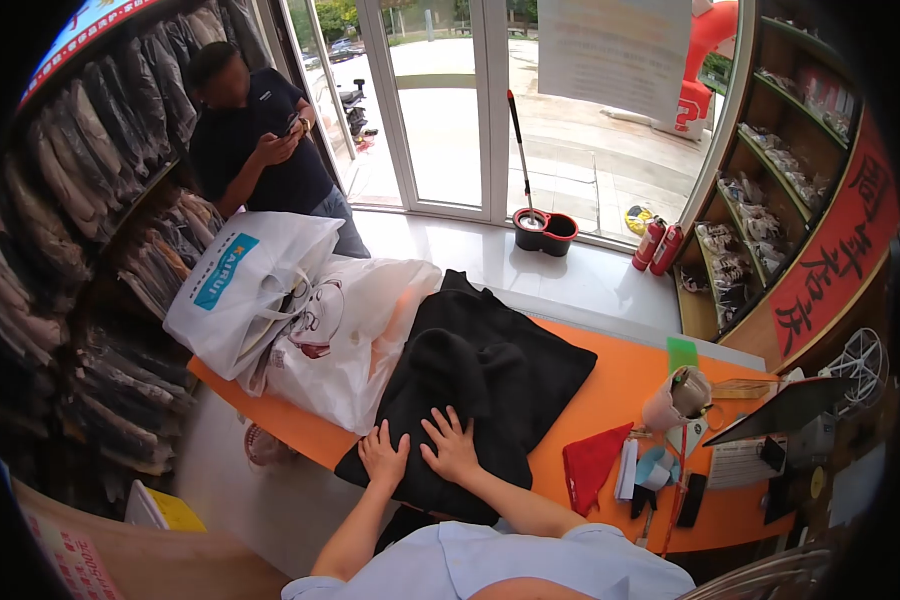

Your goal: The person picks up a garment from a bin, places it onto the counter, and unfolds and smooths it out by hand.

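A black garment [530, 350] lies spread over an orange counter, with a bunched, hood-like part in its middle. My left hand [384, 456] rests flat on the garment's near left part, fingers spread. Just to the right, my right hand [450, 443] also lies on the dark cloth with its fingers apart, below the bunched part. The two hands do not touch each other. Against the garment's left side stands a white plastic bag [355, 340] with a printed drawing, and beyond it a white bag with a blue label [195, 290].
A person [260, 140] stands behind the bags, holding a phone. On the orange counter [560, 420] at right are a red cloth [595, 468], a cup-like container [677, 398], a tape roll and a keyboard [747, 463]. Wrapped clothes hang at left; a mop bucket [545, 232] stands by the doors.
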Motion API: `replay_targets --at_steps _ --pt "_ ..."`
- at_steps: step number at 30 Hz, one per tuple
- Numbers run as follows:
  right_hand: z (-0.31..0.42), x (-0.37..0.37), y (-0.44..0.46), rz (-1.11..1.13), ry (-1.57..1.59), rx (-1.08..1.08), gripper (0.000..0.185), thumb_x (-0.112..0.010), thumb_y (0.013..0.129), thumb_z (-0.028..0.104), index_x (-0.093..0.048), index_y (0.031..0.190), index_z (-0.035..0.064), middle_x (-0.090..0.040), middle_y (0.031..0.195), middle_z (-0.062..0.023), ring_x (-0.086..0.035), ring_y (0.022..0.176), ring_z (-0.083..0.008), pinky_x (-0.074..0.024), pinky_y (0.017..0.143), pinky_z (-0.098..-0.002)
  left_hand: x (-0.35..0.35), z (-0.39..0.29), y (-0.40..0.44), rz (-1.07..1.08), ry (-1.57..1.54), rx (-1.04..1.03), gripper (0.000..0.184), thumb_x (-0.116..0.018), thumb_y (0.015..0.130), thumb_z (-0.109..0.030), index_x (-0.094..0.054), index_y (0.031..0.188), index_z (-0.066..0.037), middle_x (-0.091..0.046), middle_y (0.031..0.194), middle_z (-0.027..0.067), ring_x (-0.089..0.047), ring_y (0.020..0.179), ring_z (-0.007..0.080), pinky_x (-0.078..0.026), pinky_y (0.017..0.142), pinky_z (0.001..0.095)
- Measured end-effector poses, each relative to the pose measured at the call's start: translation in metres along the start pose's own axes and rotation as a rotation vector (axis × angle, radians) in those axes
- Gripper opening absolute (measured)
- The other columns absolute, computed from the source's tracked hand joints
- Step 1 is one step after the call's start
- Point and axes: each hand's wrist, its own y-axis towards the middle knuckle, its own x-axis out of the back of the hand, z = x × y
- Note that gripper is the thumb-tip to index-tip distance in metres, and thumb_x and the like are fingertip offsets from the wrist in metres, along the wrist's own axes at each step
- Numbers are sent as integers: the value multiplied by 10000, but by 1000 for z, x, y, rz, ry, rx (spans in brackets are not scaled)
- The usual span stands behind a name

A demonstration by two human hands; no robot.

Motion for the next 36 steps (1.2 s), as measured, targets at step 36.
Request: replay_targets --at_steps 36 --pt "26 -5 -29 -50 -6 71 474 -519 876 270 -542 1288 35 -433 1427 -116 -291 1390 -282 -173 1047 -704 0 -19 -45 85 265 -21 767 -563 884 -452 -224 1482 -111 -222 1495 211 -252 1346 419 -199 1058 671"
